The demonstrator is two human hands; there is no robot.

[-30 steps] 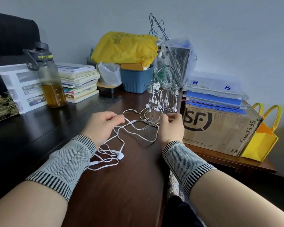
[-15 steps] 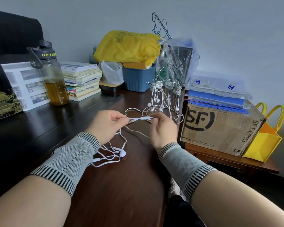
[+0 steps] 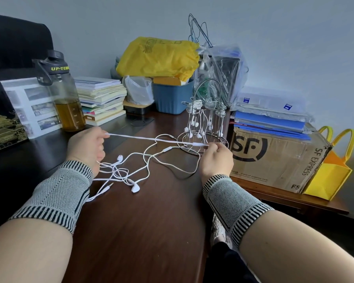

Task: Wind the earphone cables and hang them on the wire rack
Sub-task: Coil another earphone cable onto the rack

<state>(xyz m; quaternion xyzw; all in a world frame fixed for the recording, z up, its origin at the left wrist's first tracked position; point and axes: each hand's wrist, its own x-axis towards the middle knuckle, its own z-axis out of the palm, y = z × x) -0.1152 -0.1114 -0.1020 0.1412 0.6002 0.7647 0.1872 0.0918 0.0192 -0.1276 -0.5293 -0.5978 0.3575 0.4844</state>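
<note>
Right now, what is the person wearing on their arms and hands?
Both hands, left hand and right hand, are bare, with no gloves or rings visible. Each wrist wears a knitted grey mesh wrist sleeve, the left wrist sleeve and the right wrist sleeve, edged at both ends with black-and-white striped ribbed bands. The forearms behind them are uncovered.

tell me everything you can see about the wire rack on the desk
The wire rack is a thin silvery metal stand, upright on the dark wooden desk beside the cardboard box. An arched wire handle rises on top, slim vertical rods drop to a round wire base ring. Several wound white earphones already hang from its upper hooks, earbuds dangling inside. The right hand, pinching a taut stretch of cable, sits just in front of the base; whether it touches the ring is unclear.
</note>
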